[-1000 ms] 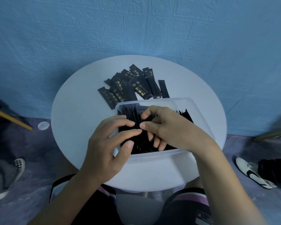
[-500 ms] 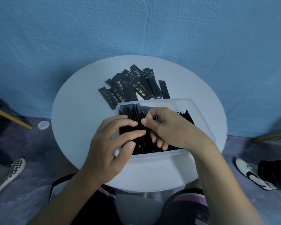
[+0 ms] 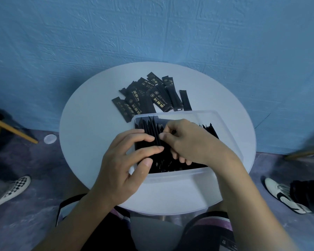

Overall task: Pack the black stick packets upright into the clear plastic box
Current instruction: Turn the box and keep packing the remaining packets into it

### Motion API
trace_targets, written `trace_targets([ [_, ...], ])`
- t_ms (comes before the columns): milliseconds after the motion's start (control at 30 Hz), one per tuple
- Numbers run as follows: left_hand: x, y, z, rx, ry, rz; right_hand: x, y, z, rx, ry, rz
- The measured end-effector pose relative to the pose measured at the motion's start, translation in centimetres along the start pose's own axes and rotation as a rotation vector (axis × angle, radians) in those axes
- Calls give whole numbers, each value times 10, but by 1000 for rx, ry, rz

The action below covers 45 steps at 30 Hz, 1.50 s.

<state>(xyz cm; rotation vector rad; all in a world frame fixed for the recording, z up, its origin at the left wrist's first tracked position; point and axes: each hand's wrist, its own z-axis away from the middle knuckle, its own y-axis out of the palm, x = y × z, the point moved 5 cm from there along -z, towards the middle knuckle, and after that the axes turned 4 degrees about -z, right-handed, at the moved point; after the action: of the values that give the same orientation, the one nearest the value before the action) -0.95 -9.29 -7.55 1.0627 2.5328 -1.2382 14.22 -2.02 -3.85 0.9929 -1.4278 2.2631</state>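
Straightening is the step, I judge: my left hand (image 3: 127, 160), fingers flat, presses the upright black stick packets (image 3: 152, 128) in the clear plastic box (image 3: 170, 175) at the table (image 3: 91, 133)'s near edge, my right hand (image 3: 187, 142) pinches their tops, and next I should fetch the loose pile (image 3: 149, 98) from the far edge.

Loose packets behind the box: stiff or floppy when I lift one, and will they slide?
Probably fairly stiff: the loose packets lie flat and straight. Likely light, being thin and narrow. They may slide on the smooth table if pushed.
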Motion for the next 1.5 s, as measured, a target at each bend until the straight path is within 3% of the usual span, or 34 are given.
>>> trace_targets([
  [133, 0, 0, 0, 1, 4, -4, -4, -4, 13, 142, 34, -79],
  [600, -2, -1, 0, -2, -5, -12, -4, -5, 1, 86, -11, -139],
  [867, -2, 0, 0, 15, 0, -8, 3, -14, -20, 213, -25, -8],
  [1067, 2, 0, -1, -1, -37, -2, 17, -56, -73, 38, -190, 8],
  [1167, 3, 0, -1, -4, -49, 1, 16, -72, -110, -56, -152, 100],
  [1333, 4, 0, -1, -8, -47, 7, 6, -65, -158, -66, -20, 369],
  [1500, 5, -1, -1, -12, -43, 1, 2, -50, -171, -109, -15, 516],
])
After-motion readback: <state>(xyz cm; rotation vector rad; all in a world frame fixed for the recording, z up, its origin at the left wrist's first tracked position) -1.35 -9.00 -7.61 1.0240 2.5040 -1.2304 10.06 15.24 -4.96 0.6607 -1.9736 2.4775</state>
